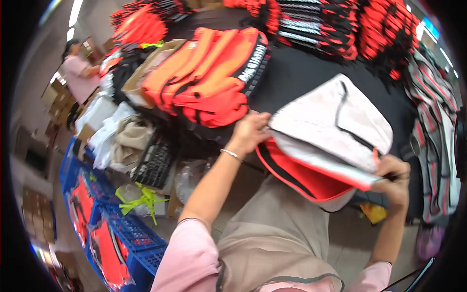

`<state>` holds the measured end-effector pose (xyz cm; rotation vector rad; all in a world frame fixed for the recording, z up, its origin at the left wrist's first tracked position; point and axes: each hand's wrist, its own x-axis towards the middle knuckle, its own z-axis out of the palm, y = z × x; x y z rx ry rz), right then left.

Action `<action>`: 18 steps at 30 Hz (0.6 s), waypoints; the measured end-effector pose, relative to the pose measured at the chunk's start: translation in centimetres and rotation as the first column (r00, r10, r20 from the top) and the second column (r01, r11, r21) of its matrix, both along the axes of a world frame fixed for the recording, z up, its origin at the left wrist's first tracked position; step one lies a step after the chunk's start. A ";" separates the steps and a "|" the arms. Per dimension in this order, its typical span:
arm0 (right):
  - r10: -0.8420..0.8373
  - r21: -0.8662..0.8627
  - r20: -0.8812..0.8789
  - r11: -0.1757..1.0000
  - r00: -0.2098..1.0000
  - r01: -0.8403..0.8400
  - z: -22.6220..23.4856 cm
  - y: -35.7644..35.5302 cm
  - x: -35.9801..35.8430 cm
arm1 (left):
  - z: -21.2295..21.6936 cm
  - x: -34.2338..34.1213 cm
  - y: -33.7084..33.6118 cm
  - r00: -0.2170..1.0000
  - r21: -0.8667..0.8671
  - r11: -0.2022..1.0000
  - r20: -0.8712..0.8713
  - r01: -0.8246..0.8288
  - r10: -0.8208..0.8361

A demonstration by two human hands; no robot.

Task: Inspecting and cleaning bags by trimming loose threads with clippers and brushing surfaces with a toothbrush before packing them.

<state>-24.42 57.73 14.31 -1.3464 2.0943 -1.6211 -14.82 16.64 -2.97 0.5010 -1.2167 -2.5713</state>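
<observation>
Seemingly pinched shut, the fingers of the left hand (250, 130) grip the left edge of a flat fabric bag with a pale grey lining and a bright orange-red shell trimmed in black (331, 141). The right hand (395, 176) closes on its lower right corner. The bag is held open-side up, just above the near edge of a black-topped table (301, 73).

Behind the left hand, a stack of orange padded bags with black straps (209, 75) lies on the table, beside an open brown cardboard box (146, 73). More red and black bags (331, 22) are piled at the far edge. To the left, on the floor, blue plastic crates (138, 238) hold orange bags wrapped in clear plastic (109, 255). A person in a pink top (78, 73) stands at far left.
</observation>
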 end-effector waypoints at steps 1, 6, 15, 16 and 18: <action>0.060 0.237 0.083 0.968 0.995 -0.078 -0.8 0.4 1.2 | 2.1 -0.2 0.8 0.996 0.166 0.986 0.083 0.004 -0.018; 0.264 0.515 0.231 0.784 0.937 -0.347 -9.7 -0.4 5.4 | 6.1 -2.2 3.7 0.941 -0.174 0.936 0.199 0.307 -0.272; -0.091 0.231 0.264 0.972 0.960 0.028 -9.4 -9.2 2.9 | 3.1 1.6 5.7 0.896 -0.286 0.900 0.394 0.329 -0.203; -0.195 0.186 0.341 0.973 0.920 0.137 -10.6 -10.1 2.7 | 2.7 2.2 6.2 0.909 -0.146 0.936 0.325 0.321 -0.261; -0.209 0.203 0.467 0.971 0.859 0.126 -14.0 -10.9 2.2 | 2.1 3.7 7.6 0.949 -0.025 0.975 0.236 0.220 -0.208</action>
